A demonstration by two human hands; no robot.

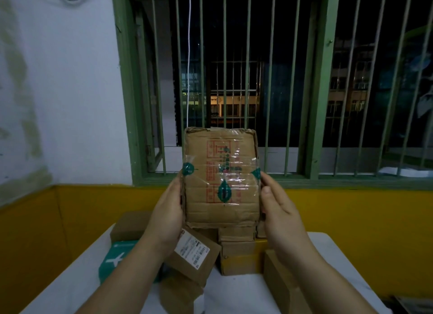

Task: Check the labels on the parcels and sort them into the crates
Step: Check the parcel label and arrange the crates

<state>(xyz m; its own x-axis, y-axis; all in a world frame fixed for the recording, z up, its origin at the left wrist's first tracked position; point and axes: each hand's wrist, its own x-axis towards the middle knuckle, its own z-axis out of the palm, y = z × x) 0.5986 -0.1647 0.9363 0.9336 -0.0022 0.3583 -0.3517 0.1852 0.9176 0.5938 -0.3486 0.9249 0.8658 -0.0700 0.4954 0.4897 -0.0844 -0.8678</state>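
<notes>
A flat brown cardboard parcel (221, 177) with clear tape, red print and green marks is held upright in front of the window. My left hand (167, 210) grips its left edge and my right hand (280, 210) grips its right edge, thumb on the front face. Below, on the white table (77, 281), lie several more parcels: a brown box with a white label (194, 255), a teal box with a plane symbol (114, 259), brown boxes at the middle (237, 252) and right (283, 283). No crate is in view.
A yellow lower wall (351, 220) runs behind the table. Above it is a green-framed barred window (257, 79), dark outside. A white wall (58, 91) stands on the left. A white cord (189, 56) hangs in front of the window.
</notes>
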